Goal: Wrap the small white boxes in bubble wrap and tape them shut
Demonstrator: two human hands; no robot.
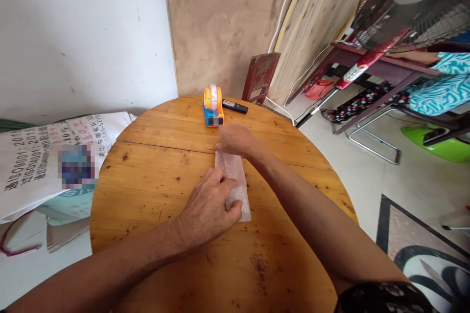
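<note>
A strip of translucent, whitish wrap, perhaps bubble wrap (240, 176), lies lengthwise on the round wooden table (147, 190). My left hand (209, 200) rests on its near part, fingers curled and thumb bent in, gripping it against the tabletop. At the strip's far end is my right hand (237, 140), blurred by motion and closed like a fist. What its fingers hold is hidden. Just beyond it stands an orange and blue tape dispenser (213, 107) with a roll of clear tape in it.
A black remote control (235, 106) lies beside the dispenser. Behind the table stands a dark red wooden chair (260, 78). Printed white sacks (113, 129) are stacked at the left. On the right are a standing fan (360, 66) and a seated person (436, 90) at a desk.
</note>
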